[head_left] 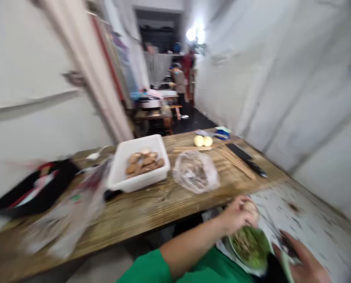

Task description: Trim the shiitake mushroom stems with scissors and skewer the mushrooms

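My left hand (pixel 241 215) is closed round a round, pale-brown vegetable (pixel 250 209), too blurred to tell its kind. It is above the rim of a green bowl (pixel 264 243) holding brownish scraps (pixel 244 240). To the right of the bowl, my right hand (pixel 303 259) grips a slim metal tool (pixel 271 222). Its thin end points up and left towards the vegetable, and motion smears its shape. The tool and the vegetable look close, but whether they touch cannot be made out.
On the wooden table (pixel 146 204) stand a white bin (pixel 119 179) of brown roundish pieces, a clear plastic bag (pixel 195 171) and two pale-yellow balls (pixel 203 140). Wooden sticks (pixel 237 162) and a black-handled knife (pixel 248 160) lie at right. A person (pixel 179 80) stands far back.
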Tool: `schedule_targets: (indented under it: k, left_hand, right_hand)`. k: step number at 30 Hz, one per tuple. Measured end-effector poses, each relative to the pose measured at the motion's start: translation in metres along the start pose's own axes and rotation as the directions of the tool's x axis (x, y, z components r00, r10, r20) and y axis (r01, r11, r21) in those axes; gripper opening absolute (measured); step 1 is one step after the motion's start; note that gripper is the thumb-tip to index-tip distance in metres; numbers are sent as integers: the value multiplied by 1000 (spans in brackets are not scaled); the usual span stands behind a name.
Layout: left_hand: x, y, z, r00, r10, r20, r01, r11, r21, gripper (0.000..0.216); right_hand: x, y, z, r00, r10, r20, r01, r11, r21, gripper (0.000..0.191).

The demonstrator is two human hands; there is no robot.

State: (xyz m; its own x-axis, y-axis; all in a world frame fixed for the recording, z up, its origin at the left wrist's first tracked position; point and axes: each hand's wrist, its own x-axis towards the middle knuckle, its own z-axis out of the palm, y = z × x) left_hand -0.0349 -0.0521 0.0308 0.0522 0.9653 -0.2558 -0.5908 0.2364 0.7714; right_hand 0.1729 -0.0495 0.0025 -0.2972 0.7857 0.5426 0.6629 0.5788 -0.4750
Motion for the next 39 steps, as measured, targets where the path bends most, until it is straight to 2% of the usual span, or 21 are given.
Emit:
schedule_targets:
  k: [3,8,13,19,29,35,39]
  left_hand:
    - [-3,9,4,999,-13,32,15,998,-57,56]
    - [2,0,9,976,-207,67,213,970,-118,42]
    - [11,-5,15,958,-261,119,284,922,-262,30]
    - [13,-9,16,947,-299,119,322,896,-306,34]
    - [9,-3,24,967,-209,144,242,931,-274,38]
    - [6,-4,27,968,-216,125,245,924,-293,32]
    - [7,-9,30,980,-188,70,201,925,-323,28]
  right_hand:
    - [-22,7,-12,999,39,-15,-40,998,-55,35]
    - [-36,12,-20,998,65,-8,-66,989,-132,37]
    - [-41,13,-29,1000,3,25,3,976,-218,37]
    - [-32,14,-41,992,-90,92,117,932,-342,41]
    - [-16,5,-54,961,-139,241,233,872,-430,47]
    - [-9,-4,-56,939,-50,340,226,835,-502,36]
    - [-3,-10,-54,900,70,430,197,815,-544,38]
